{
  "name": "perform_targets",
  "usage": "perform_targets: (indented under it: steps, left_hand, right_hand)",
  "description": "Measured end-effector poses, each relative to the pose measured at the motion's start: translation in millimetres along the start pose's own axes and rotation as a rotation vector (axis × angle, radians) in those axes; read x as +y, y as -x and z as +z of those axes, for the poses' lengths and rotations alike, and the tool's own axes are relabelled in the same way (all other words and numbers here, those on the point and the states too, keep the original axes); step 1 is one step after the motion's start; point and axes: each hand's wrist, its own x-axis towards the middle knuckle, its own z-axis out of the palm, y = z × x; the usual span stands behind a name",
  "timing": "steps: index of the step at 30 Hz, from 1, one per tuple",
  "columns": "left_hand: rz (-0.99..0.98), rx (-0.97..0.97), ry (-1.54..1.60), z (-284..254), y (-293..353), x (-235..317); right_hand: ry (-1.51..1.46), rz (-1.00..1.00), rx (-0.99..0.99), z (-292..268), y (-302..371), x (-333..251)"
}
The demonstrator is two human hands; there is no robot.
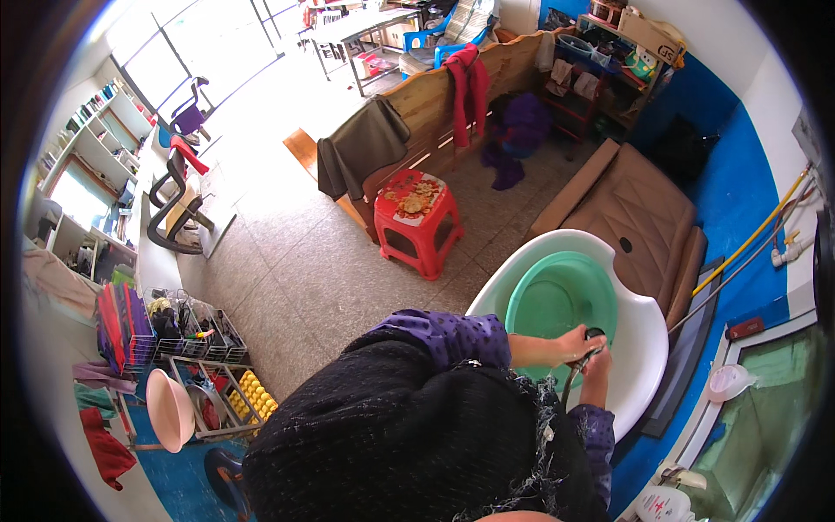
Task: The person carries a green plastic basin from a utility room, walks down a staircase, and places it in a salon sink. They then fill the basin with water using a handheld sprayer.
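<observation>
Green basin (539, 304) already set in the white shampoo bowl (642, 357), we curl left hand (571, 344) and right hand (597, 364) round the shower head (595, 333); we judge the spraying unfinished.

Daylight floods from the far-left window (200, 39) — blown white, glaring on the floor (283, 287). Shadow sits right of the wooden bench (429, 109); far-right detail seems soft — straight lines curve toward a black rim.

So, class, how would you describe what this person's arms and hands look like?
Both the left hand and right hand are bare, with no gloves visible. The sleeves are purple with dark spots, worn under a black garment with frayed trim.
</observation>
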Motion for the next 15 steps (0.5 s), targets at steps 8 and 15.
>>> perform_targets:
  steps: [8,15]
  left_hand:
    - [0.173,0.138,-0.254,-11,-6,-12]
    - [-0.033,0.253,-0.340,-20,-5,2]
  right_hand:
    - [-0.070,-0.157,-0.164,16,-11,19]
    - [0.154,-0.226,0.008,65,44,2]
